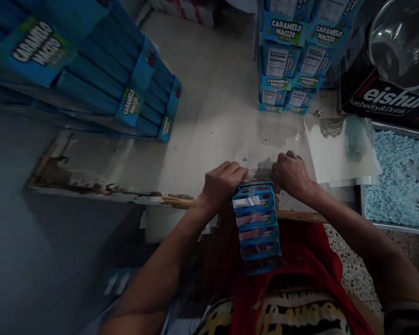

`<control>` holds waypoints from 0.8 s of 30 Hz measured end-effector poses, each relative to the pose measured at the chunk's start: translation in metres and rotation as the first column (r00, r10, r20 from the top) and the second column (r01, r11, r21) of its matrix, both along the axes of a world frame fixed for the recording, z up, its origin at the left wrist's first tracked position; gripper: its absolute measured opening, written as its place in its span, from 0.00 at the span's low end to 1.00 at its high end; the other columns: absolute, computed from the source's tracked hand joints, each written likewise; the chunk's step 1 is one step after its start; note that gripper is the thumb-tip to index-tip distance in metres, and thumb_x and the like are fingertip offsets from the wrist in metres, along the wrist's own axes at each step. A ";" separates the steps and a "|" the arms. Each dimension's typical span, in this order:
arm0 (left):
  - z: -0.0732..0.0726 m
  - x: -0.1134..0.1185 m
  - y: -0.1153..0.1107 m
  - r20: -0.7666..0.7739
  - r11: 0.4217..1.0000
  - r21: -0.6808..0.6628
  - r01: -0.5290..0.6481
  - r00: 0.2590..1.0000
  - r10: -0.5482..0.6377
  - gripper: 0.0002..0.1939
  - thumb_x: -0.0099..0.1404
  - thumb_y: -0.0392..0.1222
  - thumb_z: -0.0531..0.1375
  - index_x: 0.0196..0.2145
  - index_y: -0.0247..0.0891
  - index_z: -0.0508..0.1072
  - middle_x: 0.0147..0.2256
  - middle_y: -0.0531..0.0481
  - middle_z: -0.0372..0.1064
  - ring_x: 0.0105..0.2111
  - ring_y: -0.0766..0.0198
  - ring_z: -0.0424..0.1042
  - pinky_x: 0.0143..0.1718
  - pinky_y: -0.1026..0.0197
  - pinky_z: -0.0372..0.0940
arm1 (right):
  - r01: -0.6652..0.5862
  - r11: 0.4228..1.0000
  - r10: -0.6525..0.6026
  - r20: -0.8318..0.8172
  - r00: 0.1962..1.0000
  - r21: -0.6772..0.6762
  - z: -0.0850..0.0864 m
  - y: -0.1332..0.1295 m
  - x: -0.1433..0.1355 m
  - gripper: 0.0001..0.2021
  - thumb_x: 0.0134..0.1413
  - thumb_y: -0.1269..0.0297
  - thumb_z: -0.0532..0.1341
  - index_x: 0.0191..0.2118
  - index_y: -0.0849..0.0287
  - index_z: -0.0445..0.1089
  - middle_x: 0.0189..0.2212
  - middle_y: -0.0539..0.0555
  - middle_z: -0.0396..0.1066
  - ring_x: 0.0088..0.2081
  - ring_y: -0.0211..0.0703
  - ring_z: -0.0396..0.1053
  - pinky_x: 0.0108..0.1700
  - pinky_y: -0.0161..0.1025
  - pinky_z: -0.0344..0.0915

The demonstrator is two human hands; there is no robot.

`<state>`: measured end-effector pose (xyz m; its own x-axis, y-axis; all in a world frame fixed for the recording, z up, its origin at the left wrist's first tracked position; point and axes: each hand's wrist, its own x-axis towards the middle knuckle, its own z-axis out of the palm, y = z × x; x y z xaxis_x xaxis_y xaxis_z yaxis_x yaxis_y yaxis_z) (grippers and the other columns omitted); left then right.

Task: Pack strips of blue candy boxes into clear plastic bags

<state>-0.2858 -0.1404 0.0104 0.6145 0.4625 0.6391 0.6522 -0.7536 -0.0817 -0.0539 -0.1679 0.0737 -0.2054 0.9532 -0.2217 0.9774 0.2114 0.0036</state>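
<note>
Head view: a bundle of blue cartons [259, 218] sits at 5 o'clock, across the near edge of the white table [209, 130] and before a red apron [305, 251]. I cannot tell what bears its weight. From the bundle, the left hand [225, 181] is at 11 o'clock and the right hand [291, 174] at 1 o'clock, both with fingers curled well in beside its top end. Something clear, perhaps film, shows between them; whether either hand pinches it, I cannot tell.

The bundle shows 5 bands and looks like thin card: probably light, fairly stiff, easily dented, and slick where it shines. Holding both long sides flat-handed should suit it better than pinching corners.

Partial "CARAMELO MACIZO" lettering shows on it. The same name reads in full on the large carton stack [101, 74] at 10 o'clock and the display boxes [288, 28] at 1 o'clock, which also carry nutrition panels. At 2 o'clock, a black box [366, 104] reads "eishul" and "lueberry&Drink", both cut off.
</note>
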 end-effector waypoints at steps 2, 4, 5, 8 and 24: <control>0.001 0.000 -0.007 -0.022 0.997 0.056 -0.054 0.998 0.055 0.12 0.72 0.29 0.63 0.31 0.40 0.77 0.28 0.51 0.70 0.32 0.57 0.69 0.28 0.54 0.56 | -0.017 1.000 0.017 0.015 1.000 0.008 0.006 -0.001 -0.006 0.08 0.69 0.66 0.63 0.46 0.60 0.80 0.55 0.67 0.76 0.58 0.62 0.73 0.46 0.47 0.63; 0.004 0.000 -0.009 -0.048 0.989 0.109 -0.102 0.993 0.108 0.13 0.71 0.27 0.63 0.29 0.40 0.74 0.27 0.51 0.68 0.31 0.57 0.67 0.27 0.54 0.55 | 0.023 0.999 -0.022 0.030 0.999 -0.039 0.017 0.000 -0.011 0.13 0.69 0.69 0.64 0.56 0.61 0.76 0.56 0.67 0.75 0.53 0.59 0.76 0.46 0.47 0.64; 0.006 -0.001 -0.010 -0.042 0.985 0.133 -0.114 0.992 0.120 0.13 0.71 0.28 0.63 0.29 0.39 0.74 0.27 0.51 0.69 0.31 0.57 0.67 0.28 0.54 0.55 | 0.048 0.996 -0.045 0.043 0.998 -0.074 0.022 0.001 -0.013 0.17 0.69 0.70 0.63 0.60 0.61 0.73 0.56 0.66 0.75 0.50 0.57 0.78 0.43 0.45 0.64; 0.008 -0.002 -0.008 0.067 0.968 0.202 -0.147 0.988 0.136 0.08 0.72 0.31 0.65 0.34 0.39 0.76 0.31 0.50 0.74 0.33 0.58 0.68 0.31 0.55 0.59 | 0.068 0.993 -0.062 0.067 0.996 -0.095 0.031 -0.003 -0.012 0.20 0.71 0.74 0.60 0.65 0.58 0.68 0.57 0.63 0.76 0.45 0.51 0.78 0.36 0.43 0.56; 0.049 -0.013 -0.045 0.102 0.969 -0.220 -0.115 0.985 0.140 0.12 0.78 0.40 0.62 0.36 0.38 0.82 0.36 0.45 0.74 0.36 0.53 0.74 0.33 0.54 0.63 | 0.214 0.977 -0.188 -0.400 0.897 0.019 0.025 -0.045 0.002 0.10 0.65 0.69 0.65 0.37 0.58 0.85 0.41 0.58 0.83 0.43 0.48 0.78 0.42 0.40 0.62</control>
<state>-0.2989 -0.1859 0.0589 0.4693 0.6651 0.5808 0.7395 -0.6555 0.1531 -0.0517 -0.2129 0.0987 -0.0662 0.9925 -0.1026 0.9234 0.0219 -0.3832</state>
